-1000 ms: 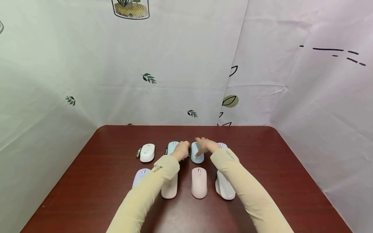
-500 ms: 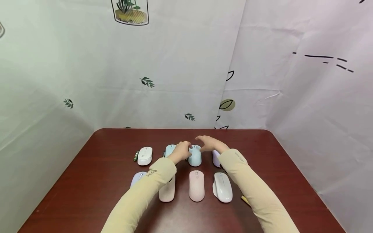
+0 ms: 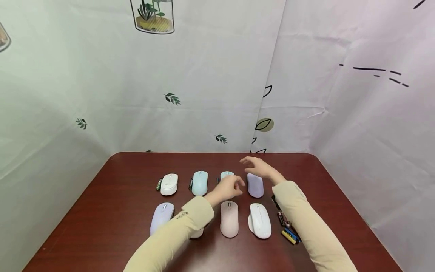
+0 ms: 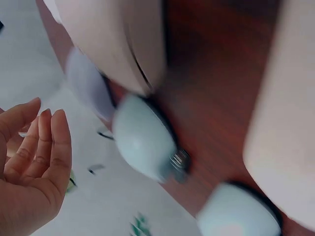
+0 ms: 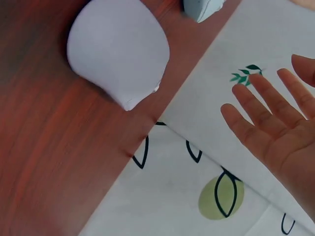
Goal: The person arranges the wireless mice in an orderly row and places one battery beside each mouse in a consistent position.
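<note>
My left hand (image 3: 228, 187) hovers over the near end of a light blue computer mouse (image 3: 227, 174), its fingers loosely bent and holding nothing. In the left wrist view, that hand's thumb and fingers (image 4: 60, 142) stand apart. My right hand (image 3: 257, 167) is raised just above the far end of a purple mouse (image 3: 255, 186). Its fingers are spread with nothing in them, as the right wrist view of the hand (image 5: 280, 128) shows. A dark battery (image 3: 218, 181) lies left of the light blue mouse, partly hidden by my left hand.
Another light blue mouse (image 3: 200, 184) and a white mouse (image 3: 169, 185) stand left in the back row, batteries beside them. In front are a lavender mouse (image 3: 162, 217), a pink mouse (image 3: 229, 219), a glossy white mouse (image 3: 260, 221) and one mostly sleeve-covered. Loose batteries (image 3: 289, 237) lie by my right sleeve.
My left hand has moved right, from between the two light blue mice to over the right one. My right hand has moved right, from the light blue mouse to above the purple one.
</note>
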`<state>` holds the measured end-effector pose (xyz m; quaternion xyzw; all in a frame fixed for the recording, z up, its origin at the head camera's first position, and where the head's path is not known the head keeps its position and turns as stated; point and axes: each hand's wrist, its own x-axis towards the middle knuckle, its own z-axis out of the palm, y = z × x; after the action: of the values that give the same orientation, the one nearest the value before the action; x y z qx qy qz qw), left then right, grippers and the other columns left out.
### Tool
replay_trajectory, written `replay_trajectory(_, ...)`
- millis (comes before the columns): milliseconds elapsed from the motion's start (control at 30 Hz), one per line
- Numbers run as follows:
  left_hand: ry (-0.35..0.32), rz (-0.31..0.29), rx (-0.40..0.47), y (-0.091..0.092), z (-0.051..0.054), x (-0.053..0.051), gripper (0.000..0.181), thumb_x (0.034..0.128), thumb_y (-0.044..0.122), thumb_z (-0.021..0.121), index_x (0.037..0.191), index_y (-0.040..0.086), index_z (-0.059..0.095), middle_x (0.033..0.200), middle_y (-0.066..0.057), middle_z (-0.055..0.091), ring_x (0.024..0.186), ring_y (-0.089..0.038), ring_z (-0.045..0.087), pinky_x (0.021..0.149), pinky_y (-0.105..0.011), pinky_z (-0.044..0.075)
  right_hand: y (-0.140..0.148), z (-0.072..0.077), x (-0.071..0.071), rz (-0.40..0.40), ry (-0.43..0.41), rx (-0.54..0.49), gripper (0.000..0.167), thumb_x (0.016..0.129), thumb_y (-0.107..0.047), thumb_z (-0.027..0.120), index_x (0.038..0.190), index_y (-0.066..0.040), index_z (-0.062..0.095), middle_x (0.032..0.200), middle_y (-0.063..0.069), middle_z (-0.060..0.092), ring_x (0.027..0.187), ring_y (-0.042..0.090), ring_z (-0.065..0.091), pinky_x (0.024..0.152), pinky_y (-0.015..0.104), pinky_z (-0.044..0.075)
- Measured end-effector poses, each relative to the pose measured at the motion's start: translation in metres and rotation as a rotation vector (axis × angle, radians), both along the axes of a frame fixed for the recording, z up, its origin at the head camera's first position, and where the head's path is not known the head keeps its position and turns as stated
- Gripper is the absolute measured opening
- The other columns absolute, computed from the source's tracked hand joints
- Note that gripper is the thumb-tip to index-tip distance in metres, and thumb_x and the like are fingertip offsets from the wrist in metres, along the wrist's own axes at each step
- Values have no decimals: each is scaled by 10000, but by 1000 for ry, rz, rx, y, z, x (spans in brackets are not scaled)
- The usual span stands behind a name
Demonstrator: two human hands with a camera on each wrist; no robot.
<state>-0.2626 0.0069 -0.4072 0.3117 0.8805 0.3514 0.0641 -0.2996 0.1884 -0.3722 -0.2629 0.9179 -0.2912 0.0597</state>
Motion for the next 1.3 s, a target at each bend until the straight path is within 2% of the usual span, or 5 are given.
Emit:
replay_trajectory(167,39,-118,46,21,-3,19,182,813,32,692,991,4,668,690,-51,643,578,-17,501,568,-148,413,15,-8,11,12,5,-62,348,904,14,516,1242,93,500,1246,294,545,1141,434,549,919,498,473)
replay_trajectory(333,114,-215,0,39,-5,36,164,843,80,677,1005,53,681,724,17,650,629,27,520,598,-93,410,27,-13,15,-2,42,-85,328,900,19,529,1220,89,520,1215,288,568,1125,438,558,904,494,481)
replay_trajectory(667,429,-356,-200,63,-16,71,94,852,200,686,946,197,692,845,76,626,716,37,535,626,-58,372,64,-27,20,-50,89,-98,278,891,51,527,1163,99,557,1148,306,596,1061,408,601,844,456,516)
replay_trajectory(1067,869,-584,-403,85,-24,85,100,866,255,648,958,260,687,958,121,628,897,-44,571,787,-132,451,107,-40,25,-158,111,-56,269,905,11,549,1166,76,567,1132,298,607,1057,420,595,836,492,505)
replay_trajectory(1300,928,-576,-527,100,-30,95,117,893,299,607,971,326,691,973,143,626,879,-16,576,707,-122,469,125,-42,32,-184,112,-53,269,900,27,545,1163,79,563,1117,304,605,1030,421,601,809,473,514)
